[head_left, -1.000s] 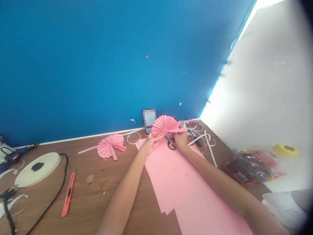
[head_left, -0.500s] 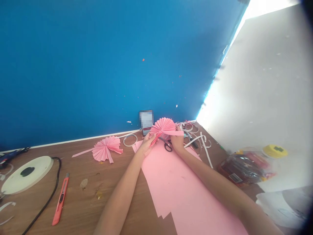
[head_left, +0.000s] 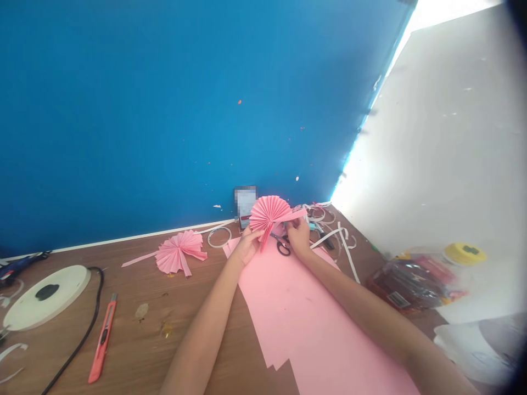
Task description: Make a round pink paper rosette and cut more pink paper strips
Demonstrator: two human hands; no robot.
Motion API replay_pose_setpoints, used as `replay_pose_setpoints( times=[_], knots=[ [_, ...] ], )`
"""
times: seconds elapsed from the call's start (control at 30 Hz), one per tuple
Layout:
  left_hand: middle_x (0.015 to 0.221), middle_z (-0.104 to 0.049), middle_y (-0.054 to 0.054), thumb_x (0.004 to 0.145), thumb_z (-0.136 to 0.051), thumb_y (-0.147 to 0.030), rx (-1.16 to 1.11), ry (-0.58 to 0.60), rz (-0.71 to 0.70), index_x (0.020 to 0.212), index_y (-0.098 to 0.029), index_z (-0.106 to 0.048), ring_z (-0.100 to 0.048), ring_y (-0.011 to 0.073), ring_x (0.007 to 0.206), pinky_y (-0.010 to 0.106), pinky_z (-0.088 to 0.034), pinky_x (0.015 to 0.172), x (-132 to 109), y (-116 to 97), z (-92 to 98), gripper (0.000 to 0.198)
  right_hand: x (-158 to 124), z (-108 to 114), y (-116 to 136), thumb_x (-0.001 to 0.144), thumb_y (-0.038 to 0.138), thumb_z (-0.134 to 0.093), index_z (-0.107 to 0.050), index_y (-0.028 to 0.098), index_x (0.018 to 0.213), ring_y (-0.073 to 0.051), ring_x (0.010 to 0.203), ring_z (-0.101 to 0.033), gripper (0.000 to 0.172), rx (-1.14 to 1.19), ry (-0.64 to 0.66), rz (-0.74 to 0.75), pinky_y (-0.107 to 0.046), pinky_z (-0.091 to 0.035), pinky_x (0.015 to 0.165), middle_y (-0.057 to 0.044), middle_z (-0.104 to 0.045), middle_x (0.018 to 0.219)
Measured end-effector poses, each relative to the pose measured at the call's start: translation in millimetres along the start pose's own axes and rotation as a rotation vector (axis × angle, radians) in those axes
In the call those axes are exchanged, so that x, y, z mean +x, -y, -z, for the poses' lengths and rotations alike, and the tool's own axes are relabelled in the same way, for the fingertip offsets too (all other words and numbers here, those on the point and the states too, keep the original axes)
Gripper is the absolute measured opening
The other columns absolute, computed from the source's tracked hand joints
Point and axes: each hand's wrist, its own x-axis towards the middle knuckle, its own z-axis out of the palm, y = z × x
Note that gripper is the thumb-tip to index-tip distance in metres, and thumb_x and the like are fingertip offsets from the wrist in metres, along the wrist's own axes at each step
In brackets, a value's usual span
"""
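Observation:
Both my hands hold up a pleated pink paper fan (head_left: 268,213) at the far side of the wooden table (head_left: 144,351). My left hand (head_left: 247,247) pinches the fan's lower left part. My right hand (head_left: 298,237) grips its right end, where a folded strip sticks out. Under my forearms lies a stack of pink paper sheets (head_left: 313,329). Black-handled scissors (head_left: 281,245) lie between my hands on the sheets. A second pink fan (head_left: 178,252) rests on the table to the left.
A red box cutter (head_left: 102,339), a white round disc (head_left: 43,288) and a black cable (head_left: 82,334) lie at the left. White paper strips (head_left: 343,241) and a tape ring (head_left: 218,236) sit near the blue wall. A clear bag of supplies (head_left: 415,277) is at the right.
The fan has been tilted, so that its right strip now points up to the right. My hands have drawn slightly closer together. The view has shifted a little.

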Motion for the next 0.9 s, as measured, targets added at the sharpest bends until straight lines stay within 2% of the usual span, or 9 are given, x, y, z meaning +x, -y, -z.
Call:
replay_pose_setpoints(
  times=[0.17,0.33,0.43,0.53,0.6,0.67,0.73,0.9],
  knots=[
    [0.101,-0.067,0.004,0.068,-0.071,-0.013,-0.017,0.011,0.030,0.109,-0.019,-0.059,-0.063,0.0147,0.090,0.026,-0.046,0.081,1.7,0.7,1.3,0.043,1.1,2.7,-1.6,0.065,0.016,-0.043,-0.066,0.019,0.070,-0.019,0.068,-0.058,0.024,-0.034,0.024,0.038,-0.031,-0.047,0.061,-0.004,-0.067,0.080],
    [0.103,-0.068,0.004,0.067,-0.073,-0.014,-0.005,-0.026,0.028,0.107,-0.019,-0.062,-0.063,0.0156,0.092,0.027,-0.046,0.082,1.3,1.2,2.7,0.042,-1.5,3.2,1.0,0.066,0.018,-0.043,-0.068,0.019,0.077,-0.019,0.063,-0.054,0.027,-0.051,0.021,0.029,-0.032,-0.045,0.063,-0.002,-0.064,0.070],
    [0.101,-0.069,0.004,0.064,-0.075,-0.014,0.011,-0.041,0.042,0.107,-0.019,-0.063,-0.064,0.0181,0.095,0.028,-0.046,0.082,1.0,2.0,4.1,0.045,-2.4,2.3,5.6,0.067,0.019,-0.044,-0.066,0.019,0.069,-0.017,0.063,-0.054,0.023,-0.028,0.035,0.045,-0.030,-0.045,0.063,-0.002,-0.064,0.070],
    [0.099,-0.070,0.005,0.062,-0.075,-0.013,0.023,-0.037,0.048,0.107,-0.018,-0.063,-0.064,0.0192,0.096,0.029,-0.046,0.082,1.0,3.5,5.9,0.046,2.8,2.4,12.6,0.070,0.024,-0.047,-0.060,0.020,0.063,-0.014,0.052,-0.047,0.015,0.148,0.025,-0.027,-0.027,-0.039,0.052,0.001,-0.056,0.058],
    [0.098,-0.070,0.005,0.063,-0.074,-0.013,0.015,-0.039,0.038,0.105,-0.018,-0.064,-0.064,0.0189,0.095,0.028,-0.046,0.082,1.2,4.1,6.6,0.044,9.6,4.6,18.3,0.074,0.031,-0.049,-0.049,0.021,0.058,-0.011,0.041,-0.034,0.019,0.338,0.028,-0.163,-0.025,-0.029,0.042,0.005,-0.043,0.047],
    [0.095,-0.070,0.004,0.063,-0.074,-0.013,0.000,-0.061,0.035,0.099,-0.017,-0.065,-0.064,0.0179,0.092,0.027,-0.047,0.080,1.4,3.7,6.6,0.038,16.9,9.0,24.5,0.079,0.040,-0.047,-0.040,0.022,0.054,-0.009,0.039,-0.024,0.031,0.510,0.132,-0.238,-0.024,-0.023,0.039,0.005,-0.036,0.045],
    [0.091,-0.071,0.003,0.063,-0.074,-0.014,-0.010,-0.090,0.041,0.094,-0.017,-0.066,-0.064,0.0167,0.087,0.027,-0.047,0.079,1.4,2.1,5.7,0.033,22.7,14.5,30.7,0.081,0.047,-0.048,-0.035,0.023,0.053,-0.009,0.040,-0.022,0.039,0.584,0.279,-0.258,-0.024,-0.022,0.040,0.006,-0.030,0.044],
    [0.080,-0.069,0.002,0.060,-0.075,-0.018,-0.030,-0.147,0.045,0.092,-0.015,-0.066,-0.064,0.0138,0.072,0.026,-0.048,0.073,-2.1,-4.0,1.0,0.033,26.5,23.7,42.1,0.082,0.049,-0.052,-0.037,0.022,0.057,-0.009,0.041,-0.021,0.040,0.718,0.543,-0.281,-0.023,-0.023,0.041,0.006,-0.027,0.044]
  ],
)
